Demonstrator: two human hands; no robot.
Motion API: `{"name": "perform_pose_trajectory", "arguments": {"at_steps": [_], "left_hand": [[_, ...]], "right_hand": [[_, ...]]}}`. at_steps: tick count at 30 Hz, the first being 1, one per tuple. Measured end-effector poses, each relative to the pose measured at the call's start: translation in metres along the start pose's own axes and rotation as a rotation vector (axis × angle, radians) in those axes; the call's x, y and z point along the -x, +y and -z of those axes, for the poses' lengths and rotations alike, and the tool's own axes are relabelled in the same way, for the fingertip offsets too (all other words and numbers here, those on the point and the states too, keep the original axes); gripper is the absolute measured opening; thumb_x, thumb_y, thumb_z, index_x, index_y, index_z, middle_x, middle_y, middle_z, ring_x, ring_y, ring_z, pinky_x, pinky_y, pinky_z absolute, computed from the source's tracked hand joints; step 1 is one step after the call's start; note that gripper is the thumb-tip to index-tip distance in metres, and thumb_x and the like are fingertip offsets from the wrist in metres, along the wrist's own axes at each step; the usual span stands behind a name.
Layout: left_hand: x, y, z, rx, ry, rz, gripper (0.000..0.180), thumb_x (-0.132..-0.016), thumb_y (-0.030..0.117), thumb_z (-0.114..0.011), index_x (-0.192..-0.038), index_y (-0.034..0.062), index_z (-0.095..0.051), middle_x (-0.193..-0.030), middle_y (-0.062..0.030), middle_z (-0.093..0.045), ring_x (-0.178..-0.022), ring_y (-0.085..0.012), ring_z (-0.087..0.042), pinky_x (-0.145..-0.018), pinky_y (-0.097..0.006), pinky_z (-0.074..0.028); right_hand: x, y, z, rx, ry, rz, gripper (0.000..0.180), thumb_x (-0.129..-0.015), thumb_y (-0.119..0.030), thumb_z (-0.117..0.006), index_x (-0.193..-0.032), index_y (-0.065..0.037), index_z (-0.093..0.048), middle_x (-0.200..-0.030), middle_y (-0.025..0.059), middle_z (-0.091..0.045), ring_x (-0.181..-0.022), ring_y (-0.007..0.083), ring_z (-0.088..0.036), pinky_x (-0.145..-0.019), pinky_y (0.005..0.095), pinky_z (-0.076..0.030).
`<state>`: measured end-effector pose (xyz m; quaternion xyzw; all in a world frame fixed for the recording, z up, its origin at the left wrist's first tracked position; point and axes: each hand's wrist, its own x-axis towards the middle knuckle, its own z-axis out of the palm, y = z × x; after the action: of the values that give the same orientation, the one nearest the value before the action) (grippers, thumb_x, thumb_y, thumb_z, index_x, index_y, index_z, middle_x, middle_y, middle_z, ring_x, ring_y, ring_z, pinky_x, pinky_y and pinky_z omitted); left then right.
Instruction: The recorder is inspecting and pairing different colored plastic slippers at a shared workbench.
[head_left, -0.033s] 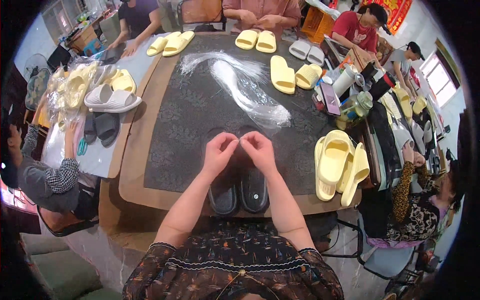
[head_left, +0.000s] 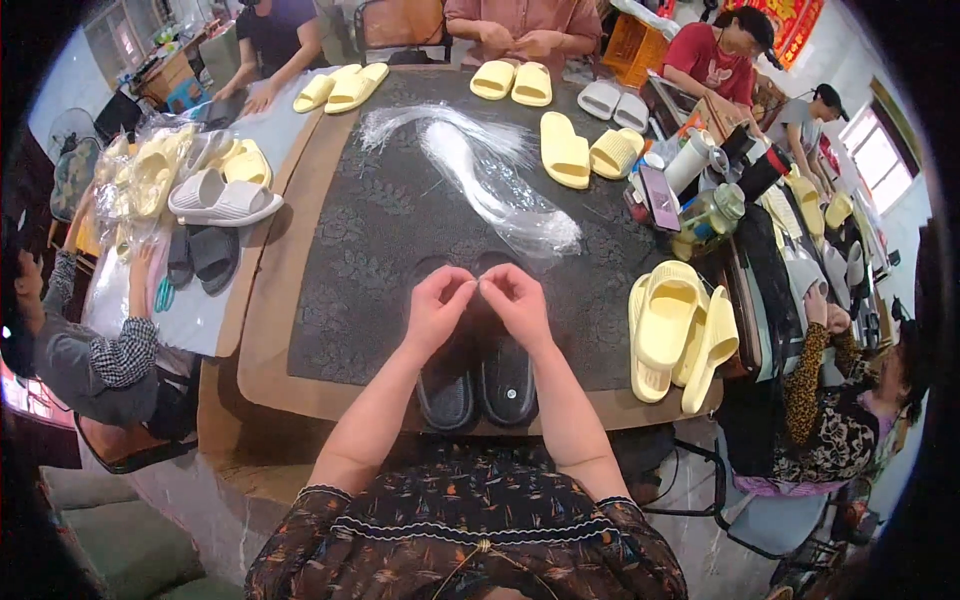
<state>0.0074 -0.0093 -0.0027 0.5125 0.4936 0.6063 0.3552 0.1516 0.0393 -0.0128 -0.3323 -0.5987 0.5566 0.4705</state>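
Note:
A pair of black slippers lies at the near edge of the table, soles partly hidden beneath my hands and forearms. Above them, my left hand and my right hand meet almost fingertip to fingertip. On each, thumb and forefinger are pinched together; whatever is between them is too small to make out. Just beyond my hands, a loose bundle of clear, thin plastic strands stretches over the dark patterned mat.
Stacked yellow slippers stand at right, with more yellow slippers and grey ones farther back. Bottles and a phone crowd the right edge. Bagged slippers and teal scissors lie left. Several people work around.

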Motion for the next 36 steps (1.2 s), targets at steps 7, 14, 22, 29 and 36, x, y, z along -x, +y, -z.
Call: {"name": "perform_pose_trajectory", "arguments": {"at_steps": [7,14,22,29,36], "left_hand": [[0.000,-0.010,0.001,-0.073,-0.007,-0.032,0.007,-0.089,0.008,-0.062,-0.088,0.0016,-0.062,-0.073,0.0026,-0.057,-0.064,-0.0039,-0.052,-0.058,-0.020,-0.042],[-0.002,-0.008,0.001,-0.113,-0.006,-0.075,0.006,-0.088,0.007,-0.061,-0.086,0.0015,-0.061,-0.074,0.0022,-0.057,-0.064,-0.0047,-0.052,-0.058,-0.020,-0.043],[-0.002,-0.011,0.000,-0.116,0.003,-0.087,0.006,-0.088,0.007,-0.062,-0.087,0.0008,-0.062,-0.075,0.0019,-0.057,-0.064,-0.0046,-0.052,-0.058,-0.020,-0.042],[-0.002,-0.016,0.002,-0.148,0.000,-0.119,0.006,-0.088,0.007,-0.062,-0.088,0.0012,-0.062,-0.074,0.0020,-0.056,-0.064,-0.0044,-0.052,-0.057,-0.020,-0.042],[-0.002,-0.011,0.001,-0.121,-0.005,-0.094,0.007,-0.088,0.008,-0.062,-0.088,0.0013,-0.062,-0.074,0.0022,-0.056,-0.064,-0.0044,-0.052,-0.057,-0.020,-0.042]], "right_hand": [[-0.001,-0.003,0.003,-0.110,0.022,-0.047,0.007,-0.087,-0.011,-0.065,-0.087,-0.005,-0.061,-0.078,-0.0062,-0.056,-0.069,0.0017,-0.050,-0.063,0.0181,-0.041],[-0.003,-0.003,0.002,-0.117,0.060,-0.031,0.005,-0.087,-0.007,-0.063,-0.087,-0.005,-0.060,-0.079,-0.0055,-0.056,-0.071,0.0011,-0.050,-0.062,0.0173,-0.040],[-0.003,-0.002,0.005,-0.181,0.058,-0.085,0.005,-0.087,-0.008,-0.062,-0.086,-0.005,-0.059,-0.079,-0.0055,-0.056,-0.069,0.0017,-0.050,-0.061,0.0181,-0.040],[-0.001,0.000,0.003,-0.044,-0.039,-0.027,0.006,-0.087,-0.009,-0.063,-0.086,-0.004,-0.059,-0.078,-0.0052,-0.056,-0.070,0.0023,-0.049,-0.062,0.0190,-0.041],[-0.003,-0.003,0.002,-0.060,0.023,0.007,0.006,-0.087,-0.008,-0.062,-0.084,-0.004,-0.059,-0.075,-0.0061,-0.054,-0.069,0.0017,-0.048,-0.062,0.0184,-0.039]]}}
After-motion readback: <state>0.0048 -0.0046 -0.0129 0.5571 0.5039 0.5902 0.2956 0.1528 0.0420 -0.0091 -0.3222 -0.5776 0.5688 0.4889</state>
